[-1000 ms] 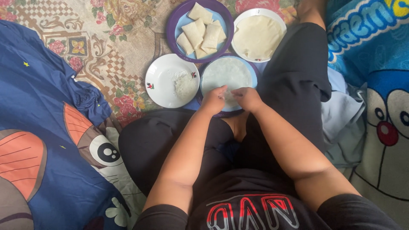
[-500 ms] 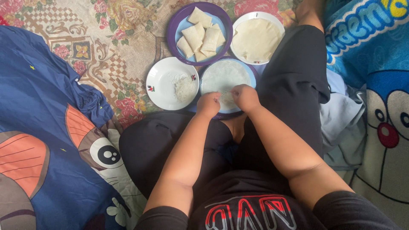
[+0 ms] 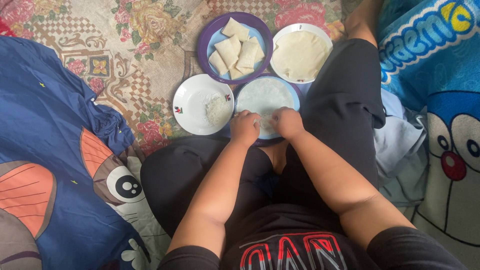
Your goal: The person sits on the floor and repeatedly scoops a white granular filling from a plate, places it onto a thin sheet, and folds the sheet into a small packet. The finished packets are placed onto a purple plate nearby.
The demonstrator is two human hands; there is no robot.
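At the left, a white plate [image 3: 200, 102] with a small heap of white filling [image 3: 217, 107] is seen unmoved since the earlier frames. Just beside it, the left hand [image 3: 244, 127] has been drawn back to the near edge of the thin wrapper [image 3: 265, 95], which lies flat on a purple-rimmed plate [image 3: 295, 95]. The right hand [image 3: 287, 122] is set close alongside; both sets of fingers are curled narrowly, pinching that edge between them. Folded parcels [image 3: 234, 50] remain behind.
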